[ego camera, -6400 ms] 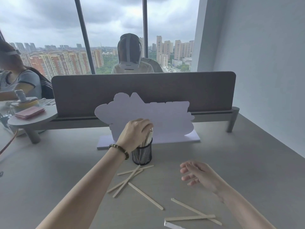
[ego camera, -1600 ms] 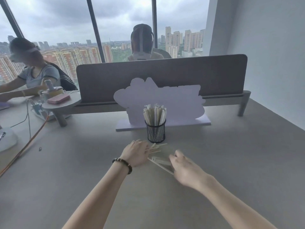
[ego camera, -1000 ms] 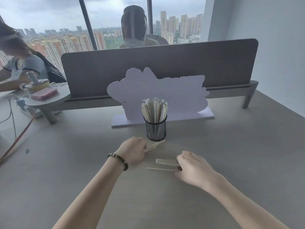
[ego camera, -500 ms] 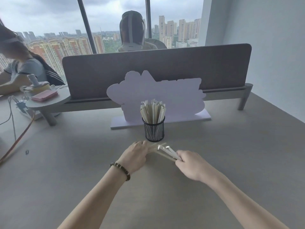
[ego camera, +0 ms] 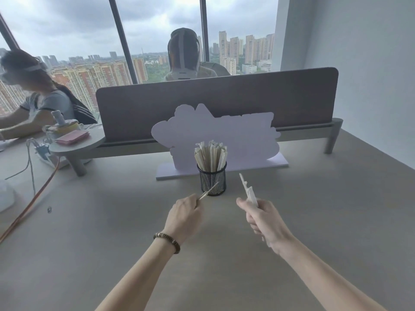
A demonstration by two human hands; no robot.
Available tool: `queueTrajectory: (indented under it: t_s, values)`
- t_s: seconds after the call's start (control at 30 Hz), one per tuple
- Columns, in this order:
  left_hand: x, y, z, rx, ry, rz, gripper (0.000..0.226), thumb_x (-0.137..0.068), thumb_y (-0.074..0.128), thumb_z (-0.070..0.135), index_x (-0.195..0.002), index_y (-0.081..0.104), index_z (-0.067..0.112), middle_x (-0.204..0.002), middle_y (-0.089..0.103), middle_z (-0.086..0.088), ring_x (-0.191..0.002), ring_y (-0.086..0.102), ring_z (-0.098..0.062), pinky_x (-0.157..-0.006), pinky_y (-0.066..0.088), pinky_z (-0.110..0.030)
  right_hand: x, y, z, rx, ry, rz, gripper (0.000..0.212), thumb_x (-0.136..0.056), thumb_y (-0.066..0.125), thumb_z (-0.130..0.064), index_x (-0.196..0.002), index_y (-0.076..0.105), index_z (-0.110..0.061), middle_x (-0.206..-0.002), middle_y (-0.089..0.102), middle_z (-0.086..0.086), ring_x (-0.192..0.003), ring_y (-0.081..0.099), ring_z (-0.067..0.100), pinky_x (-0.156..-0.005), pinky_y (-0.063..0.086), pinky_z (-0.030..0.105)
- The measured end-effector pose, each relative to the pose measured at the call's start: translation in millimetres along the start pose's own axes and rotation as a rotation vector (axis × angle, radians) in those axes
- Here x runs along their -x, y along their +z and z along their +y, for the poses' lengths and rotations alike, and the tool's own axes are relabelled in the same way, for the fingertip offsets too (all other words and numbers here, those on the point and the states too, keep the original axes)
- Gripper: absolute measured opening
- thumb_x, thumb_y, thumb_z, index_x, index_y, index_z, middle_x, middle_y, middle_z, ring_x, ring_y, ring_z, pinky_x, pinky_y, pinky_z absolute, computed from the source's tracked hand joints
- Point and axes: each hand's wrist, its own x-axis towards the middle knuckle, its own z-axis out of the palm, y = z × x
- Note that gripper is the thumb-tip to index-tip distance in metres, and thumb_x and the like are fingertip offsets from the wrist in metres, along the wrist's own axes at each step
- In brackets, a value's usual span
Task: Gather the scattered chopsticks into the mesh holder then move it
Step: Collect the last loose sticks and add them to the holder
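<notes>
A black mesh holder [ego camera: 213, 180] stands upright on the grey desk, packed with several paper-wrapped chopsticks [ego camera: 211, 156]. My left hand [ego camera: 184, 215], with a bead bracelet on its wrist, is shut on chopsticks [ego camera: 210, 191] whose tips point up and right, overlapping the holder's front. My right hand [ego camera: 263, 218] is shut on a small bundle of wrapped chopsticks [ego camera: 248, 190] that tilts up and left, just right of the holder. Both hands hover just in front of the holder. No loose chopsticks show on the desk.
A white cloud-shaped sign [ego camera: 215, 135] on a flat base stands right behind the holder, before a grey divider panel [ego camera: 215, 102]. At left are a round shelf [ego camera: 76, 142] with a pink case, cables [ego camera: 29, 198], and a seated person [ego camera: 38, 102]. A wall [ego camera: 370, 75] runs along the right.
Both hands have lifted their chopsticks off the desk and drawn apart; the sticks now tilt upward toward the holder. The holder has not moved.
</notes>
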Motion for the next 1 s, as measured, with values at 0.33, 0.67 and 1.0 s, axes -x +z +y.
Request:
queueTrajectory:
  t_s: [0.33, 0.67, 1.0]
  values:
    - [13, -16, 43, 1.035, -0.116, 0.202, 0.055, -0.102, 0.053, 0.026, -0.059, 0.018, 0.022, -0.048, 0.020, 0.000, -0.044, 0.018, -0.013, -0.046, 0.013, -0.032, 2, 9, -6, -0.055, -0.249, 0.089, 0.063, -0.098, 0.060, -0.036, -0.052, 0.038, 0.001, -0.042, 0.041, 0.009, -0.044, 0.036, 0.017, -0.050, 0.034, 0.023]
    - [27, 4, 42, 0.981, -0.072, 0.145, 0.060, -0.100, 0.054, 0.032, -0.052, 0.034, 0.003, -0.041, 0.040, -0.010, -0.038, 0.034, -0.020, -0.043, 0.032, -0.026, 3, 14, -9, -0.093, -0.322, 0.147, 0.053, -0.100, 0.058, -0.030, -0.065, 0.040, 0.005, -0.045, 0.044, 0.011, -0.042, 0.037, 0.016, -0.047, 0.034, 0.022]
    - [18, -1, 37, 1.233, -0.136, 0.096, 0.011, -0.074, 0.045, 0.017, -0.067, 0.037, 0.015, -0.059, 0.022, 0.004, -0.049, 0.015, -0.010, -0.042, 0.012, -0.021, -3, 8, 2, -0.324, -0.260, 0.031, 0.026, -0.085, 0.046, -0.030, -0.079, 0.058, -0.007, -0.058, 0.024, -0.007, -0.050, 0.016, 0.009, -0.045, 0.014, 0.022]
